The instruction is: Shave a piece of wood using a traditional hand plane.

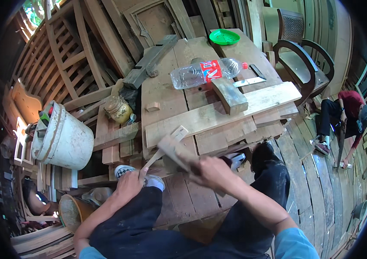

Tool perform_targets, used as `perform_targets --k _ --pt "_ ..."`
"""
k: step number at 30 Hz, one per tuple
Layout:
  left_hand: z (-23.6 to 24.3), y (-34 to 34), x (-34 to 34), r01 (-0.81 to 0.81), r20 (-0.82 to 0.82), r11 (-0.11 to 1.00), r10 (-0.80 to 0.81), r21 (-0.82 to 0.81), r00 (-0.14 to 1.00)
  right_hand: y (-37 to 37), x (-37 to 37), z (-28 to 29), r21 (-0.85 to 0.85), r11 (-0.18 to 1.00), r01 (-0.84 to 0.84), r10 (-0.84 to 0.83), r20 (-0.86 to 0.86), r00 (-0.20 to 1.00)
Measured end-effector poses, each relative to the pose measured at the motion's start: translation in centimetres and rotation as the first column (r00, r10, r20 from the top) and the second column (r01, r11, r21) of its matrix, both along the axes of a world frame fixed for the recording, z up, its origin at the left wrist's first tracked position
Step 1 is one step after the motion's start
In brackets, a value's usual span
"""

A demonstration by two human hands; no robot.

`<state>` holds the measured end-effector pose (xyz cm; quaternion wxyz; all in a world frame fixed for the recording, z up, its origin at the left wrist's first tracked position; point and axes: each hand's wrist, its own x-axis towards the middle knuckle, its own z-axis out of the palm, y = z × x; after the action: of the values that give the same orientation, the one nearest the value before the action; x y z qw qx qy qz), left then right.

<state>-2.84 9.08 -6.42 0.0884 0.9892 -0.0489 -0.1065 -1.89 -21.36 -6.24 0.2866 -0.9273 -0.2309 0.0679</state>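
My left hand (129, 185) is closed around the lower end of a thin wooden strip (177, 134), which slants up to the plank's near edge and has small openings near its far end. My right hand (213, 175) is closed on a wooden bar (172, 152), smeared by motion, that passes over the strip. Its exact kind I cannot make out. Beyond both hands a long pale plank (270, 97) lies across the worktable (162, 95). A thick wooden block (232, 98) rests on the plank, and a try square (250, 81) lies behind it.
A clear plastic bottle (188, 77) and a green dish (224, 38) stand on the table, with a small wood offcut (153, 106). Left are a jar (116, 108) and a white bucket (69, 138) holding tools. Another person (349, 112) sits low at right, near a chair (298, 56).
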Motion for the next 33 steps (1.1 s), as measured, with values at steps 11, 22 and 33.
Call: perform_targets --k 11,22,33 --pt "0.0 0.2 -0.4 0.011 0.025 1.000 -0.011 -0.024 1.000 0.1 -0.2 -0.2 -0.026 0.993 -0.119 0.119 -0.010 0.993" --pt "0.5 -0.2 -0.2 0.013 0.029 1.000 -0.013 0.012 1.000 1.0 -1.3 -0.3 -0.012 0.985 -0.173 0.172 -0.028 0.985" --pt "-0.4 0.5 -0.2 0.007 0.034 1.000 -0.007 0.009 0.999 1.2 -1.6 0.0 -0.030 0.996 -0.084 0.084 -0.006 0.996"
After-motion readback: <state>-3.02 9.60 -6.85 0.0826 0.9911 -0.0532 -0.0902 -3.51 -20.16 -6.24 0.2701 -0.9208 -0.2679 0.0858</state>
